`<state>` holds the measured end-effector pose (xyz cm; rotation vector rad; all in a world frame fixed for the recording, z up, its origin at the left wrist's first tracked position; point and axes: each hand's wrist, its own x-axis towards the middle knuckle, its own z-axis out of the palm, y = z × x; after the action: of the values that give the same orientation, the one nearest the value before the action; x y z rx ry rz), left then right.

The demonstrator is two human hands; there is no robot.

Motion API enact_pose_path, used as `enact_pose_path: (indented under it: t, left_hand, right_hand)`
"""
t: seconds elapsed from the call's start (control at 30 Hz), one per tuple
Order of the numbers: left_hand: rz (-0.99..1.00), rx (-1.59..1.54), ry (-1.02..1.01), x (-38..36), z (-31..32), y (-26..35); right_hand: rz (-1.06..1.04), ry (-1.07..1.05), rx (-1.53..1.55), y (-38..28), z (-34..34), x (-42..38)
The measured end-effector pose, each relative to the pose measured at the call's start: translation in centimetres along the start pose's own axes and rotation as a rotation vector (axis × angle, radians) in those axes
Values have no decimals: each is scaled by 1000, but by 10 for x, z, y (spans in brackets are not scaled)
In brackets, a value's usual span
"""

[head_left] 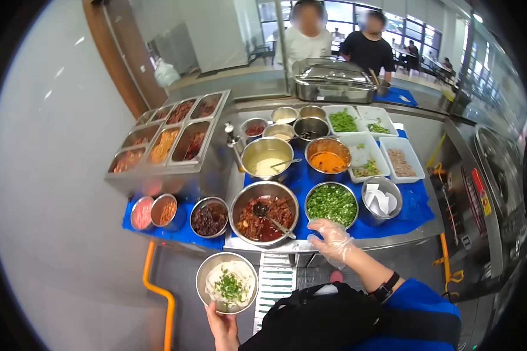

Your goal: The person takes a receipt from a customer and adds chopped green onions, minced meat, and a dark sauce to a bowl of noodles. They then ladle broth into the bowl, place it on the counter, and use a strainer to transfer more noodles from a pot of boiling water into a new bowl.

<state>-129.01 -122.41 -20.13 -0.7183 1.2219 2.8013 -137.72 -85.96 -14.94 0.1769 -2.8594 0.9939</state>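
Observation:
My left hand [221, 329], bare, grips the near rim of a metal bowl [200, 286] below the counter's front edge. Inside lie white noodles [216, 275] topped with chopped green onions [231, 285]. My right hand [334, 241], in a clear plastic glove, is just in front of a large bowl of chopped green onions [332, 205]. Its thumb and fingers are apart, and I see nothing between them. To its left stands a wide basin of dark red chili sauce [266, 231] with a ladle [278, 225] resting in it.
Pots of pale sauce [266, 158] and orange sauce [328, 162] stand behind, beside white tubs of greens [342, 120] and meat [401, 162]. A raised steel rack [170, 167] is at left, a metal can with white paper [380, 199] at right. Two people stand beyond the glass.

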Motion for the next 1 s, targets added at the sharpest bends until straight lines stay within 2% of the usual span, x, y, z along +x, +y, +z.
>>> enact_pose_path:
  t: [0.1,0.3,0.43,0.53,0.73,0.83,1.0]
  left_hand:
    - [1,50,56,-1,-2,2]
    - [-21,63,33,-6,-4,2]
    - [-80,-59,-19,-3,-13,3]
    - [-47,49,5,-5,-9,2]
    - [-153,1,-157,10,-23,1]
    - [-109,13,-56,4,2,-1]
    - [-107,1,-40,6,6,-6]
  right_hand:
    - [30,-19,-8,-2,0,-5]
    - [32,-81,-26,4,8,-14]
    - [44,-88,-42,1,8,-18]
    - [54,-70,-31,-2,7,-21]
    - [106,-106,-43,-1,1,-26]
    - [70,-88,-51,9,3,-25]
    - [53,-103,-16,20,6,-15]
